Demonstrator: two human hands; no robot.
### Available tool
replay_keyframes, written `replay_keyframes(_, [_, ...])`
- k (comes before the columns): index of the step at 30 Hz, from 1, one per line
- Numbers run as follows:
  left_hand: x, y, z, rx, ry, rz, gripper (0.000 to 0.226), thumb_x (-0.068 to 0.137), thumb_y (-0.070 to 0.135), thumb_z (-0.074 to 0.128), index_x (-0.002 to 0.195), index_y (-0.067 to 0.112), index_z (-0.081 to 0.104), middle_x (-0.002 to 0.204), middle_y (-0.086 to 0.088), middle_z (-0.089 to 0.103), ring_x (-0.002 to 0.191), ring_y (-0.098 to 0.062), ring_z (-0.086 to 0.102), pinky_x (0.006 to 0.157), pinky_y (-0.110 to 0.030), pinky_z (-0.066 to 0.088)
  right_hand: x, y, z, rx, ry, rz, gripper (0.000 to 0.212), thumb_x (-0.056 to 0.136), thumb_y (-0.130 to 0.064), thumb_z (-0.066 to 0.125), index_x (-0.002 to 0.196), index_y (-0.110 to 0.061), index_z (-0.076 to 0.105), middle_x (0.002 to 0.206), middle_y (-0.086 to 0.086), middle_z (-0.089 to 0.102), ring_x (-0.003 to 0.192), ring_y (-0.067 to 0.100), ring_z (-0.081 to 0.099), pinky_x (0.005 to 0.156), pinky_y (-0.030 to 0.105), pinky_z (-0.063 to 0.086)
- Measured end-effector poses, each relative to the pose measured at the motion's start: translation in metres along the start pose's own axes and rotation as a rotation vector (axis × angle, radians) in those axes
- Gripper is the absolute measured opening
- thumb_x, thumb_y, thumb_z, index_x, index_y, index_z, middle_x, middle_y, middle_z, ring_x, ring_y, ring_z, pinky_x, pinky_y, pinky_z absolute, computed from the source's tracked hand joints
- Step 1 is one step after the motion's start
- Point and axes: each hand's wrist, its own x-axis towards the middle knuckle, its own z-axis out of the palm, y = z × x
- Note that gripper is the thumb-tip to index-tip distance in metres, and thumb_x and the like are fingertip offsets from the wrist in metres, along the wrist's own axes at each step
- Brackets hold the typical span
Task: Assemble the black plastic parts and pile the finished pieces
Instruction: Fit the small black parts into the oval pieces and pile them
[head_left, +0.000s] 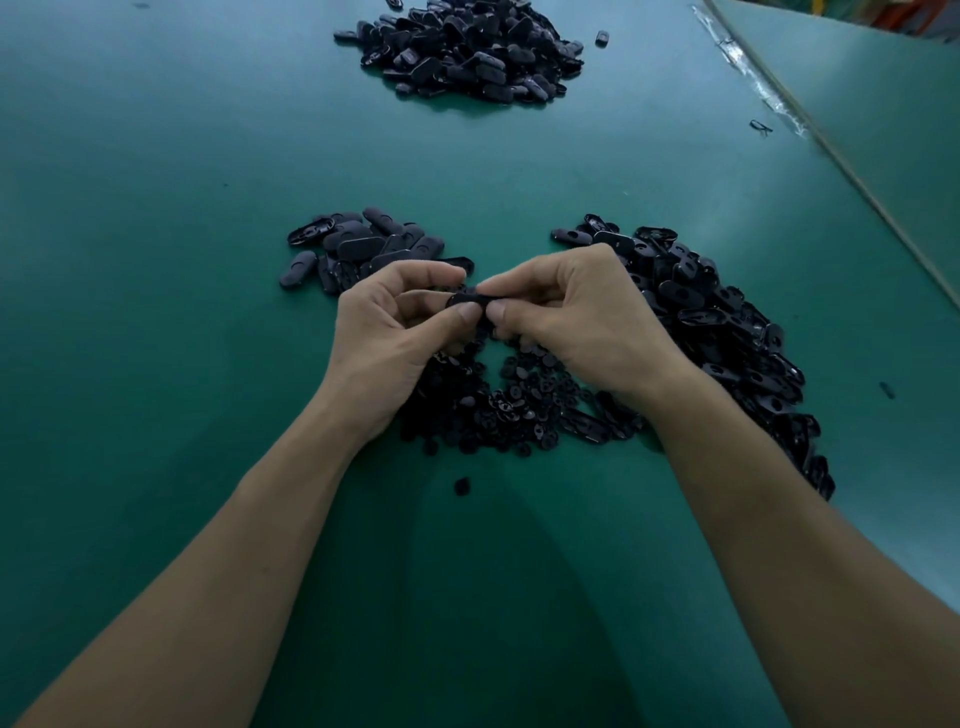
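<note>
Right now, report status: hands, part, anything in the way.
Left hand, right hand: both pinching one black part. Part held above small-pieces heap. Nothing blocking path to far pile.

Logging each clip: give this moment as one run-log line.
step: joining parts | left hand: pinches black part | right hand: pinches same part | far pile: on green table

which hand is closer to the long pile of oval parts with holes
Right. The right hand overlaps the long pile's left edge; the left hand sits further left, past the black part both pinch.
</note>
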Motion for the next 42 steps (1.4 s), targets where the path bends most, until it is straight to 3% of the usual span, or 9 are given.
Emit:
replay_keyframes(5, [-0.0009,0.0009,0.0006,-0.019,0.005,-0.016,0.027,0.072,0.017,0.08,0.096,0.017,0.067,0.07,0.003,0.073,0.063,-0.006,0.066,0.062,-0.017,0.052,0.0013,0.0004,0.0009,-0.003,0.011,-0.005,0.012,0.085,-0.011,0.077,0.094,-0.019,0.078,0.076,-0.005,0.076,0.071,0.005,0.072,0.071,0.021,0.055])
replay_keyframes(13, [0.0003,-0.0009,-0.0006,0.007,0.004,-0.034,0.022,0.082,0.002,0.076,0.095,0.018,0.068,0.071,0.003,0.073,0.065,-0.007,0.067,0.064,-0.018,0.053,0.0025,-0.0015,0.0016,-0.015,0.028,-0.003,0.016,0.082,-0.011,0.075,0.086,-0.026,0.077,0.073,-0.007,0.075,0.07,0.003,0.071,0.073,0.024,0.057])
replay_keyframes(21, [0.0001,-0.0008,0.0004,0.013,0.011,-0.035,0.019,0.081,0.002,0.077,0.093,0.016,0.071,0.075,0.0,0.075,0.067,-0.009,0.069,0.066,-0.02,0.056,0.0014,-0.0043,0.0073,-0.083,0.076,0.01,0.014,0.081,-0.013,0.074,0.085,-0.026,0.077,0.069,-0.014,0.071,0.065,-0.008,0.065,0.065,0.012,0.05])
replay_keyframes(27, [-0.0003,-0.0005,0.0004,0.01,0.031,-0.016,0.022,0.079,-0.001,0.078,0.092,0.016,0.073,0.072,-0.002,0.075,0.064,-0.01,0.069,0.064,-0.021,0.056,0.0003,-0.0056,0.005,-0.073,0.07,0.022,0.014,0.082,-0.012,0.073,0.088,-0.023,0.078,0.072,-0.01,0.073,0.068,-0.003,0.068,0.07,0.02,0.055])
replay_keyframes(37, [-0.0013,-0.0015,0.0018,0.013,0.045,0.003,0.018,0.076,-0.003,0.08,0.082,0.013,0.072,0.064,-0.003,0.072,0.055,-0.012,0.068,0.056,-0.02,0.054,-0.0006,-0.0071,0.002,-0.07,0.026,-0.001,0.015,0.082,-0.009,0.072,0.085,-0.023,0.077,0.067,-0.012,0.071,0.063,-0.004,0.065,0.065,0.016,0.05])
replay_keyframes(42, [0.0015,-0.0016,0.0014,-0.046,0.088,0.001,0.018,0.078,-0.002,0.079,0.087,0.012,0.072,0.068,0.001,0.072,0.059,-0.01,0.068,0.06,-0.02,0.055,0.0039,-0.0066,0.0044,-0.032,0.047,-0.006,0.012,0.087,-0.014,0.073,0.096,-0.02,0.078,0.073,-0.007,0.074,0.069,0.002,0.07,0.071,0.02,0.056])
